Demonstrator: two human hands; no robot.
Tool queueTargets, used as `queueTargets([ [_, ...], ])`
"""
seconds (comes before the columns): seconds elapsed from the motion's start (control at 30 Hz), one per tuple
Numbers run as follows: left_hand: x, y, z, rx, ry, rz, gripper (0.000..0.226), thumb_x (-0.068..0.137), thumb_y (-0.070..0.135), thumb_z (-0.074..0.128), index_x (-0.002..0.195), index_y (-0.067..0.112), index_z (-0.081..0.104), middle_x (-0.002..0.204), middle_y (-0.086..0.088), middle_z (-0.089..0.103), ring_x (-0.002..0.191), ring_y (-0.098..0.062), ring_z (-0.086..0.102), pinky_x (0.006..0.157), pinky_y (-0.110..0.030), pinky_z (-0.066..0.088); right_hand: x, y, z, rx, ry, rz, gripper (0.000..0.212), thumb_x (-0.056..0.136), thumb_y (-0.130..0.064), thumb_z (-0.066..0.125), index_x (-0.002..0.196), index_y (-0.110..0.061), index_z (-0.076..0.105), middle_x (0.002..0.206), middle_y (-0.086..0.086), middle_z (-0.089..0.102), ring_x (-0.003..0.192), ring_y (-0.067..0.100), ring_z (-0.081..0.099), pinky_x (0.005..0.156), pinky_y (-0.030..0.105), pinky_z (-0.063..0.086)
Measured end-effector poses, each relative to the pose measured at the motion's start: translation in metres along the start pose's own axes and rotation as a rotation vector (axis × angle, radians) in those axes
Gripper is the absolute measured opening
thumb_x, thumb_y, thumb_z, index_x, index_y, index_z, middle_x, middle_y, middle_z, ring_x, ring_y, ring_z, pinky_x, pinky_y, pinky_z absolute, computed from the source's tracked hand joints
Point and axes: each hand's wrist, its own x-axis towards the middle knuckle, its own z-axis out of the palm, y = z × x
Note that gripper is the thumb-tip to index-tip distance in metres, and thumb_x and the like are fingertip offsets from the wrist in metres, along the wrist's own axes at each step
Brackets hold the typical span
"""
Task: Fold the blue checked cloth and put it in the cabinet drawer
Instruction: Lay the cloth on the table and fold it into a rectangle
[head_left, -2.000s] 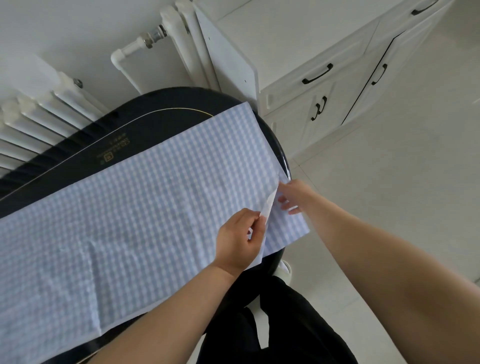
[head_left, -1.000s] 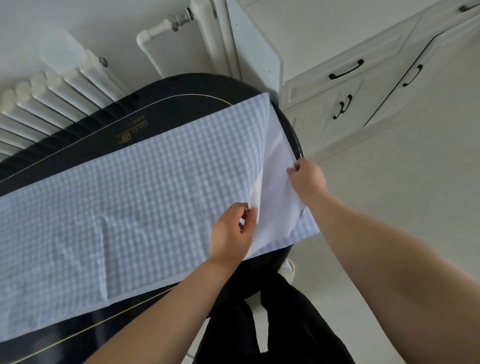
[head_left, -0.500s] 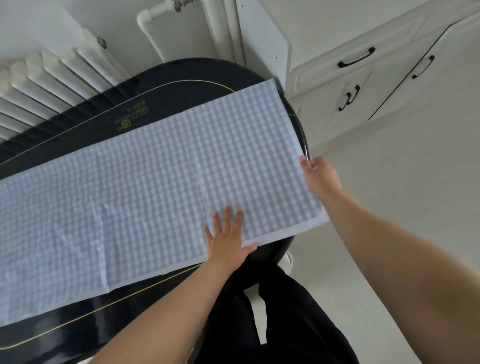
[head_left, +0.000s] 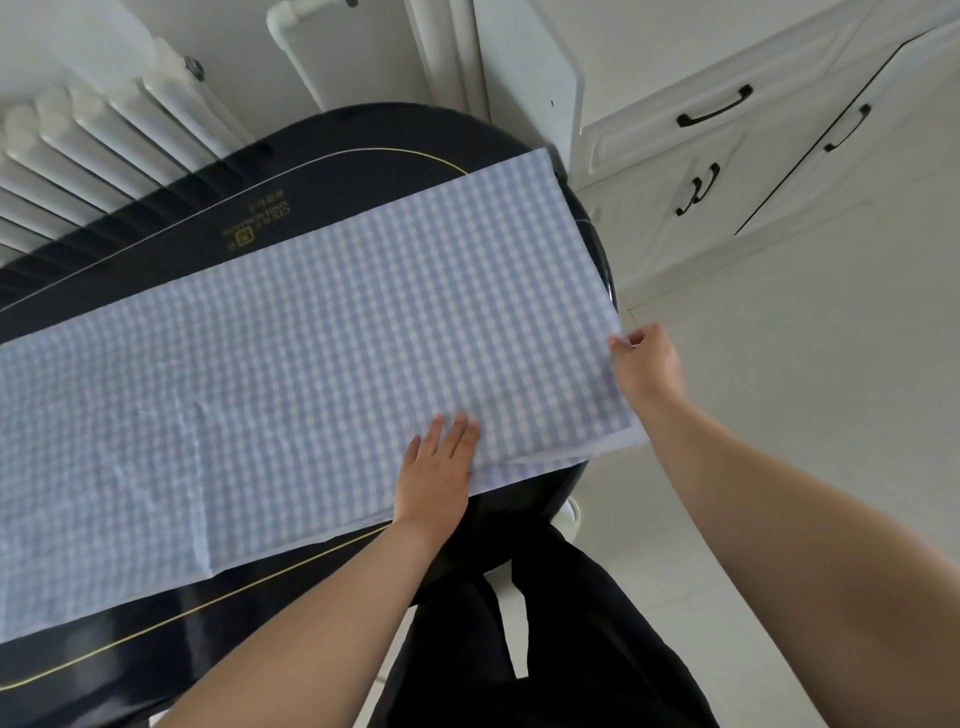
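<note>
The blue checked cloth (head_left: 322, 364) lies as a long flat strip across the dark oval table (head_left: 363, 171), its right end doubled over in layers. My left hand (head_left: 439, 467) rests flat on the cloth's near edge, fingers together and stretched out. My right hand (head_left: 647, 364) pinches the cloth's right edge just past the table's rim. The white cabinet (head_left: 675, 140) stands at the upper right, its drawer (head_left: 717, 111) with a black handle shut.
White radiators (head_left: 98, 140) line the wall behind the table. A white pipe (head_left: 291, 31) runs up beside the cabinet. Pale floor tiles (head_left: 805, 389) spread to the right. My dark trousers (head_left: 545, 649) show below the table's edge.
The lifted right end of the cloth, white underside showing, has been laid back down flat. My left hand went from pinching the edge to pressing flat; my right hand kept its hold at the edge.
</note>
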Motion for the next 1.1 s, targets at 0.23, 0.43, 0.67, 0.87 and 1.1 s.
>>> queueTargets([
  [0.23,-0.007,-0.002,-0.009,0.03,0.073,0.058,0.061,0.098,0.038,-0.001,0.148,0.022,0.029,0.157,0.002,0.024,0.145,-0.025,0.021,0.112,-0.051,0.029,0.006,0.001,-0.005,-0.099,-0.152,0.017,0.039,0.095,-0.027,0.048,0.061,-0.012,0.037,0.061,0.003,0.041,0.054,0.018,0.04,0.046,0.028,0.027],
  [0.43,-0.013,-0.004,0.007,0.084,0.037,0.116,0.052,0.1,0.039,0.015,0.148,0.02,0.024,0.154,-0.003,0.031,0.139,-0.029,0.033,0.105,-0.051,0.038,0.007,0.0,0.0,-0.045,-0.12,-0.025,0.031,0.095,-0.019,0.046,0.065,-0.013,0.038,0.065,0.001,0.041,0.072,0.025,0.044,0.048,0.029,0.027],
  [0.67,-0.012,-0.006,0.011,0.125,-0.052,0.118,0.058,0.095,0.046,0.026,0.145,0.019,0.035,0.152,-0.002,0.038,0.136,-0.029,0.042,0.098,-0.055,0.044,0.003,0.011,0.003,0.141,-0.161,0.104,0.047,0.086,-0.033,0.063,0.119,-0.004,0.046,0.11,0.006,0.052,0.097,0.024,0.055,0.076,0.03,0.04],
  [0.87,-0.011,-0.007,0.006,0.06,0.019,0.176,0.051,0.094,0.043,0.034,0.139,0.02,0.04,0.147,-0.004,0.046,0.119,-0.025,0.058,0.082,-0.042,0.055,-0.007,0.008,-0.015,-0.025,-0.297,0.17,0.051,0.088,-0.054,0.052,0.104,-0.007,0.058,0.095,0.007,0.06,0.083,0.027,0.058,0.073,0.032,0.045],
  [1.1,0.0,0.002,-0.02,0.066,-0.116,0.022,0.075,0.094,0.061,0.026,0.151,0.029,-0.01,0.16,0.007,-0.016,0.148,-0.025,0.001,0.115,-0.051,0.016,-0.017,-0.014,-0.034,0.162,-0.396,0.115,0.028,0.082,-0.016,0.063,0.108,-0.006,0.062,0.086,0.015,0.07,0.061,0.03,0.065,0.044,0.029,0.048],
])
